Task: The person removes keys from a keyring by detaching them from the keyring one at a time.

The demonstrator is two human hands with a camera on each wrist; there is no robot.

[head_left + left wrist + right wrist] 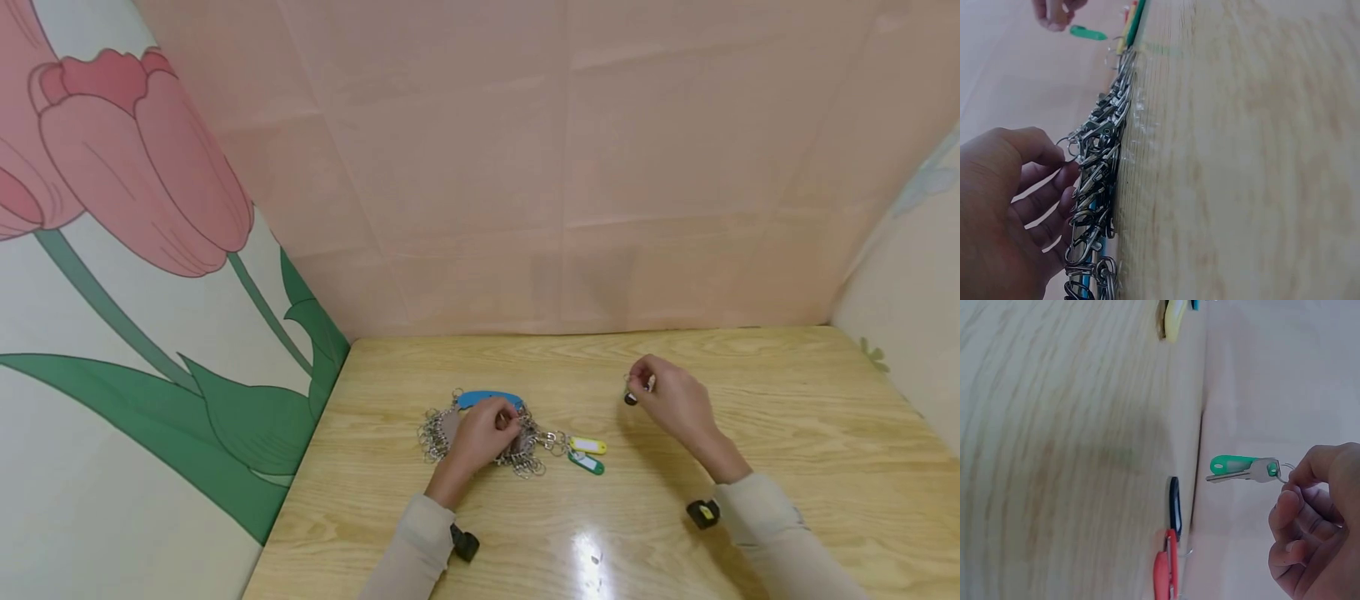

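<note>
My left hand (pixel 483 432) is over a brownish key holder (pixel 451 423) with a blue edge piece (pixel 487 398), fringed with metal clips and rings (pixel 1094 181). Thumb and index finger pinch one of these metal rings (pixel 1067 144) in the left wrist view. Off to the right, my right hand (pixel 675 404) is raised above the table. By a thin split ring, it pinches a silver key (pixel 1260 470) with a green key tag (pixel 1225 464), as the right wrist view shows. The key is hard to make out in the head view.
A yellow tag (pixel 588 445) and a green tag (pixel 587 462) lie right of the key holder on the wooden table (pixel 540 525). Close to the right hand are a black tag (pixel 1175 506) and a red tag (pixel 1161 575). A pink wall (pixel 555 208) rises behind.
</note>
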